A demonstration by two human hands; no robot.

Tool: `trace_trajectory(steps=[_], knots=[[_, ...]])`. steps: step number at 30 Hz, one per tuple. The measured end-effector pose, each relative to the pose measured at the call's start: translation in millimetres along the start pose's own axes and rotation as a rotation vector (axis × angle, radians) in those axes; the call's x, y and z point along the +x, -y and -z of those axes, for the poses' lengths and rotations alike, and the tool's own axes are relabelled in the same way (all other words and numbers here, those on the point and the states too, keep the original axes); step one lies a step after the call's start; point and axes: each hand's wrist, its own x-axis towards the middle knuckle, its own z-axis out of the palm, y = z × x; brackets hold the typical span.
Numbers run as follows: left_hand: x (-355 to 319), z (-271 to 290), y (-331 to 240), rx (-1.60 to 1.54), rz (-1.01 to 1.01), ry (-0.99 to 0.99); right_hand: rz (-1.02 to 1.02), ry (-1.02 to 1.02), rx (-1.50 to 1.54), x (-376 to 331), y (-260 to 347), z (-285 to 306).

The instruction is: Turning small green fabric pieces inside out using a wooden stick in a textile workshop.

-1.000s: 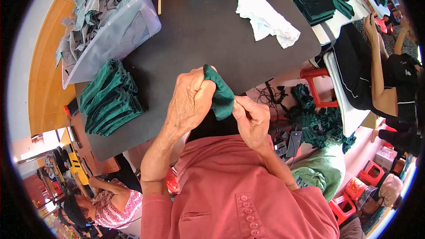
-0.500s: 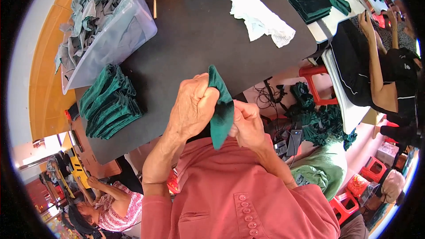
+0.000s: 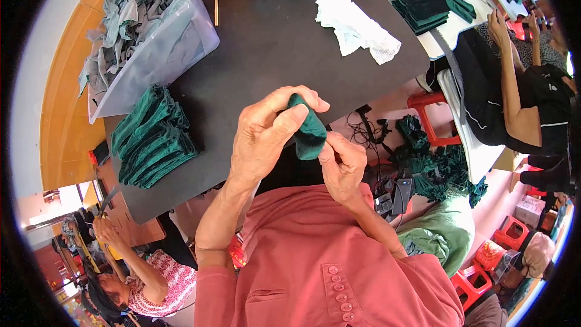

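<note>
Both the left hand [image 3: 266, 139] and the right hand [image 3: 342, 166] are clamped on a bunched dark green cloth [image 3: 309, 128], held above the near edge of the black surface [image 3: 272, 42].

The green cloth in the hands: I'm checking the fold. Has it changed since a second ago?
Yes. The green cloth, which hung lower half a second ago, is bunched up between both hands, over the black table edge.

A small dark green cloth [image 3: 308, 130], bunched into a thick folded wad; held upright above the near edge of the black table [image 3: 272, 42]; pinched from both sides, its top rounded over.
</note>
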Motion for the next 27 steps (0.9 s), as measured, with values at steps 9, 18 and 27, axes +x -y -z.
trace_trajectory(steps=[9, 18, 27], knots=[[-2.4, -1.3, -8.4, 0.365, -0.099, 0.018, -0.013, -0.066, -0.094, -8.7, 2.6, 0.7], [-4.5, -0.5, -10.8, 0.278, -0.015, 0.044, 0.027, -0.063, -0.081, -14.2, 4.1, 1.8], [-9.2, -1.4, -9.6, 0.446, 0.012, 0.052, 0.179, -0.097, -0.085, -14.3, -6.0, 1.8]])
